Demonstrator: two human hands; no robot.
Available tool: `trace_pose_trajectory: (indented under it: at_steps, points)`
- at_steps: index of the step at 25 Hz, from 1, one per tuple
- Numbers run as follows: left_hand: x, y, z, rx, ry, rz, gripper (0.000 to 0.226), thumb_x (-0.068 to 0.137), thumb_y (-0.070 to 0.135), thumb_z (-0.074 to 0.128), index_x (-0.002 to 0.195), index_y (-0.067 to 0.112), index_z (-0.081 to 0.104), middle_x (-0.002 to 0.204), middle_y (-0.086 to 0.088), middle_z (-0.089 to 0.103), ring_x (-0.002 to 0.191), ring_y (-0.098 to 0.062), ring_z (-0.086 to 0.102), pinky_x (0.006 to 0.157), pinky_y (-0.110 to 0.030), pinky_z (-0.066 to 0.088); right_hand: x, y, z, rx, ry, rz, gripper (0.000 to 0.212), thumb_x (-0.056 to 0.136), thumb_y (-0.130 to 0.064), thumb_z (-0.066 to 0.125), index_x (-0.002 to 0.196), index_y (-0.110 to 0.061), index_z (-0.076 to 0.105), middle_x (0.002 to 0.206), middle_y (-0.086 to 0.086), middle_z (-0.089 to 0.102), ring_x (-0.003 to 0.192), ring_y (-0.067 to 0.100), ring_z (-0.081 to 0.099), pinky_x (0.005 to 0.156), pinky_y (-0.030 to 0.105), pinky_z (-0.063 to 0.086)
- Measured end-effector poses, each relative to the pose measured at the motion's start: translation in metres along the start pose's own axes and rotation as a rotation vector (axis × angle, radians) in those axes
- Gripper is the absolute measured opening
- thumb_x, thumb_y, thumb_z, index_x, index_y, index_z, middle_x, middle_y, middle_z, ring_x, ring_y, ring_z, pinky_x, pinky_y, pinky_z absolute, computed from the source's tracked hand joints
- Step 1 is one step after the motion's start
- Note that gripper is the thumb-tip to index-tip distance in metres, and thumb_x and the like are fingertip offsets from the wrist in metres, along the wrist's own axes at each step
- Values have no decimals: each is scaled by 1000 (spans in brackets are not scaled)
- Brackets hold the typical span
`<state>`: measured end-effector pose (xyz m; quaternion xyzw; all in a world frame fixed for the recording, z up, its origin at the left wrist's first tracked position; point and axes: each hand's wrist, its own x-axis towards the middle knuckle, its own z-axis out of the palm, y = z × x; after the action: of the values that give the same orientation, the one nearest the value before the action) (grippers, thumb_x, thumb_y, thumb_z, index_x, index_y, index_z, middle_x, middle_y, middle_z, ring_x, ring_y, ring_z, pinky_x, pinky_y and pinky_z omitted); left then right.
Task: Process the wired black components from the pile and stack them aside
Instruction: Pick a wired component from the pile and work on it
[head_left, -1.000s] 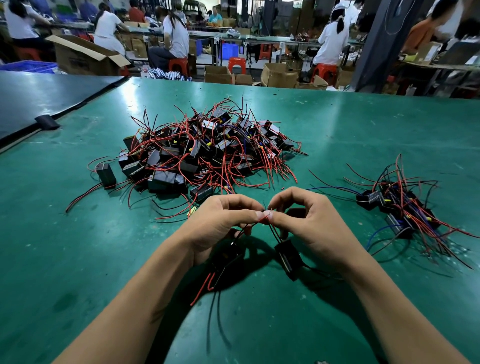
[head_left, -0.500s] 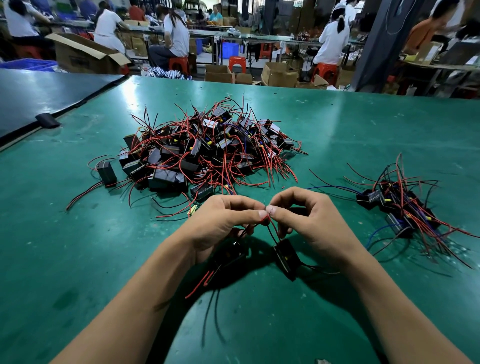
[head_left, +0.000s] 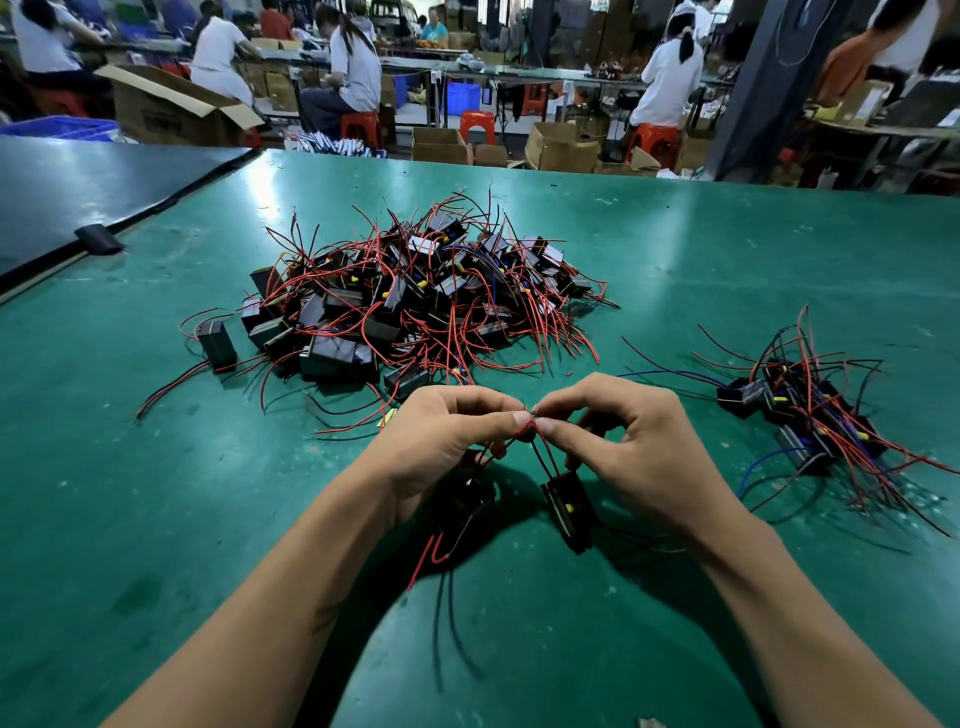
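Two wire ends (head_left: 531, 418) are pinched between left hand (head_left: 441, 439) and right hand (head_left: 641, 449), apparently for twisting together, their black box (head_left: 569, 506) trailing below.

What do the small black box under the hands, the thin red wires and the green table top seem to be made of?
The small black box: probably moulded plastic, matte, with flat faces.
The thin red wires: likely plastic insulation over metal; they bend freely.
The green table top: perhaps a rubber or vinyl mat, semi-gloss, with soft light reflections.
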<state>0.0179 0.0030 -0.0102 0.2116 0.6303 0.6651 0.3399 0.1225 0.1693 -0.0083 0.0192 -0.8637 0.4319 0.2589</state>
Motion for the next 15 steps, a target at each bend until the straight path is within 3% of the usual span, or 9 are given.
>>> trace_pose_trajectory:
  at_steps: [7,15]
  points:
    - [-1,2,-1,7,-51,-12,18,70,23,75,82,11,70,91,-13,70,68,-12,56,62,-26,41,0,4,2,-67,1,-82,7,84,-11,79,91,-13,79,83,-2,72,68,13,65,62,35,54]
    - [-2,2,-4,-4,-98,-2,18,66,24,77,79,12,72,82,-7,72,64,-11,54,59,-24,42,0,6,3,-110,31,-164,7,86,-13,77,93,-13,78,84,-3,71,71,8,65,63,32,54]
